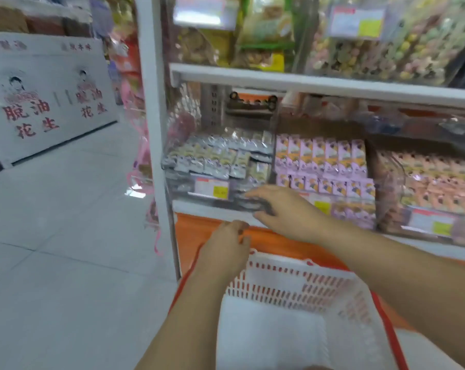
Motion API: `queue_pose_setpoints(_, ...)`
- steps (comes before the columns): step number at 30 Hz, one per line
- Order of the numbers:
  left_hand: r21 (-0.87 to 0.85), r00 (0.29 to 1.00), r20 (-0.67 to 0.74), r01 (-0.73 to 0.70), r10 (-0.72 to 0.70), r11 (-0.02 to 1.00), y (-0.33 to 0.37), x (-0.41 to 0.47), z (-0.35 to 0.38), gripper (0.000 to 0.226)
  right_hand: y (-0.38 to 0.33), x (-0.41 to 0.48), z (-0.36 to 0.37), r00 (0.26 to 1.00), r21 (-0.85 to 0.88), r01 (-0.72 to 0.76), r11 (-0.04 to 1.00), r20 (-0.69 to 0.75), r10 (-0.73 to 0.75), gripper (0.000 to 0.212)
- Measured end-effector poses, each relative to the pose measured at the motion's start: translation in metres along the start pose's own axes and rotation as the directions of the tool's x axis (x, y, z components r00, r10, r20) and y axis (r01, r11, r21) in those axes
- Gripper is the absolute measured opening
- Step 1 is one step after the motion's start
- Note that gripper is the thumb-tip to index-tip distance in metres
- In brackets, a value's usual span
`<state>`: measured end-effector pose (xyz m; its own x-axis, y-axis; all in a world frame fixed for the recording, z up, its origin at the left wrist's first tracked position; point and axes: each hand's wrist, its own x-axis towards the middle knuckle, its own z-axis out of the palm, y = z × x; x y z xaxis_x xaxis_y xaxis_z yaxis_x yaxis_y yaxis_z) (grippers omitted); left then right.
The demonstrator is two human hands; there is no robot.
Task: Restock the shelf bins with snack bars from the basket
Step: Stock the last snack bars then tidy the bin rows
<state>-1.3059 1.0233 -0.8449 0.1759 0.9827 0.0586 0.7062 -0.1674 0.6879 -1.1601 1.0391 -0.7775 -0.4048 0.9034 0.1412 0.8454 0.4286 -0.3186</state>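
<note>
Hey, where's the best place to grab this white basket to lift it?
Probably by the red handles, which lie folded down along its two long sides. Come from above, swing them up and grip at the middle, so the basket hangs level. Your right hand holds snack bars.

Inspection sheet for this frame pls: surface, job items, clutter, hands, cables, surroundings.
Surface: white shelf tiers; tiled floor.
Job's things: white basket below the hands; grey snack bars in left bin; purple packs and pink-orange packs to its right.
Clutter: nothing seen.
Hands: right hand grips dark packets at left bin's front; left hand has fingers curled, hold unclear.
Cables: nothing seen.
Surroundings: white printed display box at left; bagged snacks on upper shelf.
</note>
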Motion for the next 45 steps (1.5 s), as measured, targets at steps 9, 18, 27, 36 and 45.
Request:
queue_pose_setpoints(9,0.043,0.992,0.079,0.094,-0.097,0.995,-0.022,-0.013,0.072,0.030,0.116,-0.138,0.096,0.630,-0.216,-0.156,0.964,0.730,0.265,0.040)
queue_pose_setpoints(18,0.096,0.929,0.274,0.233,-0.250,0.968,-0.061,-0.029,0.155,0.029,0.154,-0.192,0.178,0.261,-0.294,-0.085,0.952,0.916,0.306,0.046)
queue_pose_setpoints(27,0.070,0.915,0.376,0.131,-0.148,0.989,-0.019,-0.009,0.136,0.028,0.148,-0.172,0.125,0.507,-0.035,-0.292,0.956,0.842,0.185,0.037)
queue_pose_setpoints(36,-0.140,0.843,0.536,0.033,0.048,0.990,0.051,-0.021,0.036,0.020,0.098,-0.136,0.007,0.817,0.424,-0.479,0.769,0.535,0.214,0.043)
queue_pose_setpoints(45,-0.399,0.926,0.368,0.072,0.087,0.914,0.055,-0.047,-0.024,0.031,0.032,-0.100,-0.025,0.868,0.751,-0.497,0.435,0.428,0.253,0.041)
